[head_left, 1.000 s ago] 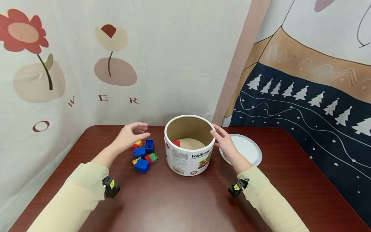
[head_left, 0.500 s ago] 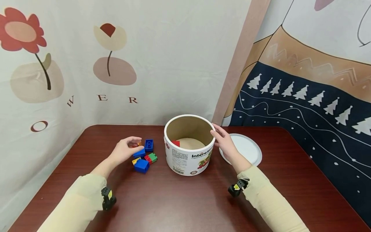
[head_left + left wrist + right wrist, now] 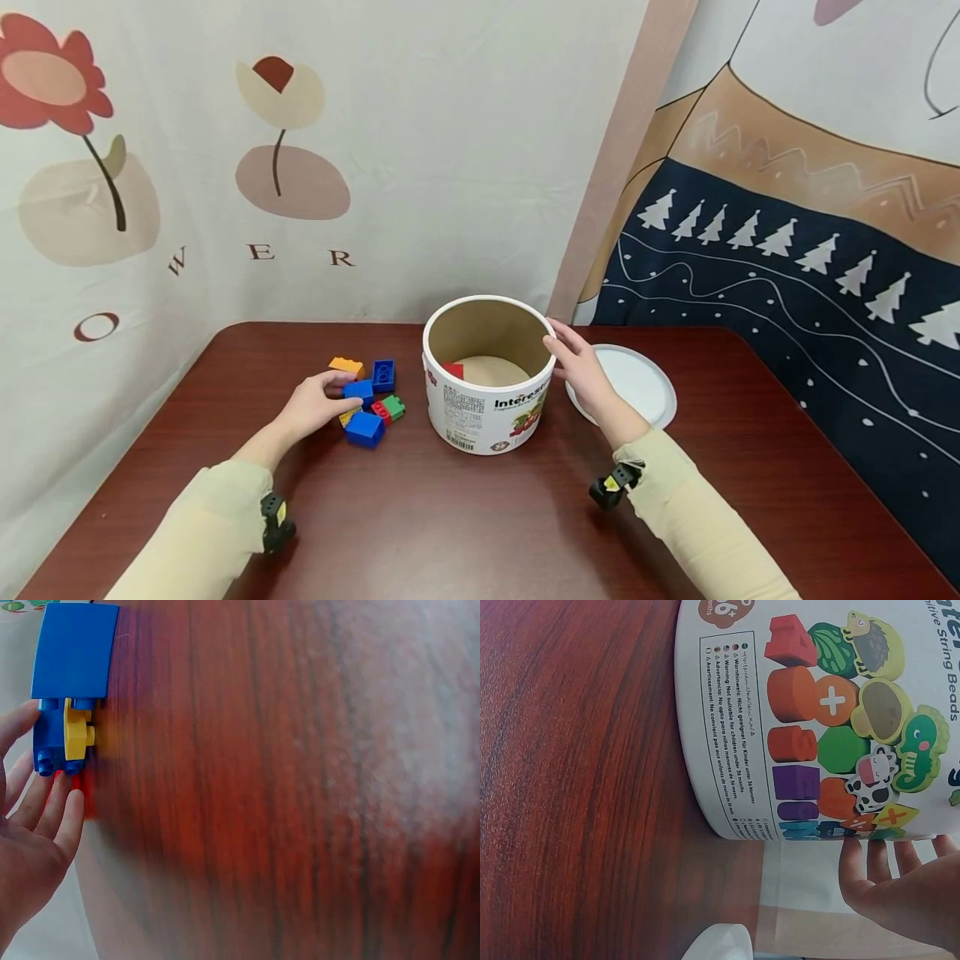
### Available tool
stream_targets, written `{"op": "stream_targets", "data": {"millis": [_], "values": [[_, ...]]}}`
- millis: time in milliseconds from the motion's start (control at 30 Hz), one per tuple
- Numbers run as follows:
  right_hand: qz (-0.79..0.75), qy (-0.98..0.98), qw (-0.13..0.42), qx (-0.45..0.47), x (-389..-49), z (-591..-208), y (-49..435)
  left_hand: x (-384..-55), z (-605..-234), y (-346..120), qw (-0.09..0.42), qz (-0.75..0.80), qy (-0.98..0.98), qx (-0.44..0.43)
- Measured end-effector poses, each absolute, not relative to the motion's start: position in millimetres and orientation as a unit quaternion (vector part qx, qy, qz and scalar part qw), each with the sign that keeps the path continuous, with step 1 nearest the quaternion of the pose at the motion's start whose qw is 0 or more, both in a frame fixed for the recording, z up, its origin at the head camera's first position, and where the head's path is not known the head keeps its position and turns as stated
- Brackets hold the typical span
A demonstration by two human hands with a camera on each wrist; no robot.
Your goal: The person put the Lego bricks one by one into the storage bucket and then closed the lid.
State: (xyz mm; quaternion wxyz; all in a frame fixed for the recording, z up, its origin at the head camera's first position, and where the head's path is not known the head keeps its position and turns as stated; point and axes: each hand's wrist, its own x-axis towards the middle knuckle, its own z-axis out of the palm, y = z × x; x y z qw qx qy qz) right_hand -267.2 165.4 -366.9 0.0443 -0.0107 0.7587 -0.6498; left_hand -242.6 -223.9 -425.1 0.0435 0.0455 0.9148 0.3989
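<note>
My left hand (image 3: 311, 407) is at the pile of toy building blocks, its thumb and fingers pinching a blue block (image 3: 358, 392). In the left wrist view, its thumb lies along one side of this studded blue block (image 3: 49, 733), its other fingers at the far end. Around it lie an orange block (image 3: 347, 367), a blue block with its hollow side up (image 3: 384, 376), a green one (image 3: 393, 407), a red one (image 3: 382, 412) and a larger blue one (image 3: 365, 430). My right hand (image 3: 583, 372) rests against the rim of a white bucket (image 3: 480, 417), fingers fairly straight.
A red block (image 3: 453, 370) shows inside the bucket. Right of the bucket, a round white lid (image 3: 637, 383) lies flat on the dark red wooden table (image 3: 480, 525). Printed cloth (image 3: 450, 167) hangs behind the table's back edge.
My left hand has come down and toward me, from above the pile onto a blue block, uncovering the orange block. My right hand and the bucket stay in place.
</note>
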Motion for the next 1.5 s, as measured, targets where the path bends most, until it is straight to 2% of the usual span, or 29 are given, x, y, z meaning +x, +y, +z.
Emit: {"op": "stream_targets", "data": {"millis": [633,1500], "values": [[-0.652,0.757,0.043,-0.010,-265.9,-366.2,164.7,-241.4,-418.7,-226.5,0.045,0.386,0.920,0.042],[-0.660,0.750,0.045,-0.011,-265.2,-365.5,163.6,-247.1,-358.2,-227.1,0.000,0.383,0.921,0.070]]}}
